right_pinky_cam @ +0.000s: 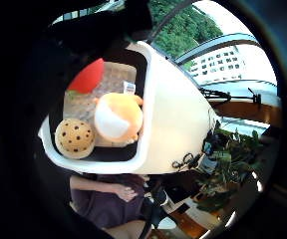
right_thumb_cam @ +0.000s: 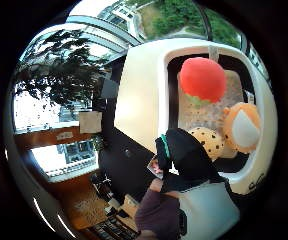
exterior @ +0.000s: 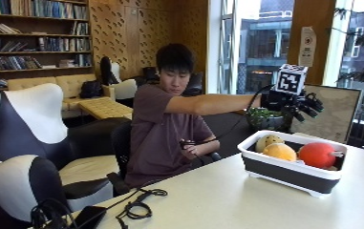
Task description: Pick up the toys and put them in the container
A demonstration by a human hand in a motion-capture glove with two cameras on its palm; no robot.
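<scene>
1. Black-gloved right hand [exterior: 296, 106]: it is nearest the palm cameras, raised in the air above and behind the container with the arm stretched out from the seated person. Its fingers are spread and nearly straight, and they hold nothing. One gloved finger [right_thumb_cam: 186, 152] crosses the thumb-side palm view in front of the toys without touching them.

2. White-rimmed rectangular plastic container with dark walls [exterior: 258, 164]: it stands on the tabletop directly below the hand, near the far end. Both palm views look down into its open top, so the hand is judged to be positioned over the drop zone.

3. Toys inside the container:
   - Red round plush fruit with a green leaf [exterior: 317, 154], at the end farthest from the person.
   - Orange-and-white plush animal [exterior: 279, 151], in the middle.
   - Tan spotted plush cookie [exterior: 269, 141], at the end nearest the person.
   They lie side by side, touching, on a pale woven lining [right_pinky_cam: 114, 79].

4. Task state: no toy is visible on the tabletop outside the container, so the task is judged complete or nearly so.

5. Light-coloured tabletop [exterior: 232, 200]: open surface lies between the container and the near edge. A coiled black cable [exterior: 135, 206] lies near the person's edge, well apart from the container. Room above the container is unobstructed for withdrawal.
</scene>
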